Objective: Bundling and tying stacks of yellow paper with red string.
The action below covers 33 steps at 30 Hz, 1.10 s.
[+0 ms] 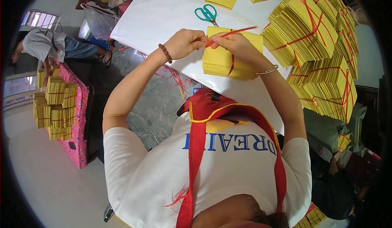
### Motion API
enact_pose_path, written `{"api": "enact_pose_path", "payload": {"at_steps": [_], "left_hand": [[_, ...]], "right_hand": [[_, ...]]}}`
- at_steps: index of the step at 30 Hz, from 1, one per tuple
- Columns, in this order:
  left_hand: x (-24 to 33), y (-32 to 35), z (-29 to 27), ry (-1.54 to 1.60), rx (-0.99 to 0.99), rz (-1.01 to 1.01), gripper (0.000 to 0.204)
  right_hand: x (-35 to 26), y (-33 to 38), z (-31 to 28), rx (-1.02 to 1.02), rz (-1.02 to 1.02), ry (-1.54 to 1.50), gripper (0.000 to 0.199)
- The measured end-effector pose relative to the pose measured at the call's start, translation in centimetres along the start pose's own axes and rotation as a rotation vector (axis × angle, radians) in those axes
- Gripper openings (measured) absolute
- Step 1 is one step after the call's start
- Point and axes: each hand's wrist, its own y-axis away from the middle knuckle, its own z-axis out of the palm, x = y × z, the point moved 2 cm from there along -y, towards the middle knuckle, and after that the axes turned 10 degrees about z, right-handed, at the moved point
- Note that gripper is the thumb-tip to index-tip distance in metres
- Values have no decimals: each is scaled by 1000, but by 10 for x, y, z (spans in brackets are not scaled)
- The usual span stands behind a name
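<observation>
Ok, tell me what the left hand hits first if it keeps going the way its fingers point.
The left hand points rightward at the right hand, fingertips nearly touching over the yellow paper stack, so it would likely meet that hand first.

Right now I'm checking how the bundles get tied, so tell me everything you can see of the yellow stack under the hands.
The yellow stack is a thick, squared pile of thin paper-like sheets lying flat on the white table, near its front edge. A red strip runs over its top and down its near side. Both hands meet above its top: the left hand and right hand pinch the strip's ends, one end sticking out to the right. Scissors lie just beyond, apart from it.
</observation>
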Motion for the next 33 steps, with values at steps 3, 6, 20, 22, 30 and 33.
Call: {"api": "enact_pose_path", "payload": {"at_steps": [3, 6, 20, 22, 30, 33], "left_hand": [[14, 0, -5, -101, 105, 85, 14], [22, 0, -2, -76, 93, 127, 13], [-22, -35, 1, 529, -301, 28, 19], [-23, -39, 1, 386, -348, 12, 15], [5, -27, -20, -622, 198, 623, 13], [7, -25, -34, -262, 4, 407, 16]], "right_hand": [[-2, 0, -5, -111, 75, -122, 33], [-4, 0, -3, -112, 95, -272, 27], [-27, 14, 6, 692, -934, 1144, 4], [-26, 14, 5, 758, -942, 1184, 6], [-19, 16, 0, 698, -677, 891, 18], [-20, 16, 0, 673, -664, 815, 18]]}}
